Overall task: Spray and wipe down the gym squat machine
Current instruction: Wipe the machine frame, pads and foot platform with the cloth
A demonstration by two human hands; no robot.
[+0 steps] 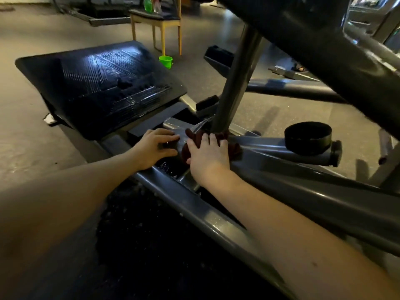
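At the post (233, 87) base on the squat machine frame (216, 221), our right hand (207, 156) presses the maroon cloth (236, 148), fingers spread; left hand (151, 148) rests loose, empty. Steel looks wet; palms could slip, we judge.

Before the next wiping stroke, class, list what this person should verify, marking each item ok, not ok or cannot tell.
1. Cloth under control: ok, the right hand presses it flat on the grey frame.
2. Cloth reaches the foot of the steel post: ok, it bunches against it.
3. Left hand steadying: ok, it rests on the frame beside the cloth.
4. Spray bottles within reach: not ok, they stand on the far chair.
5. Cloth damp enough: cannot tell.
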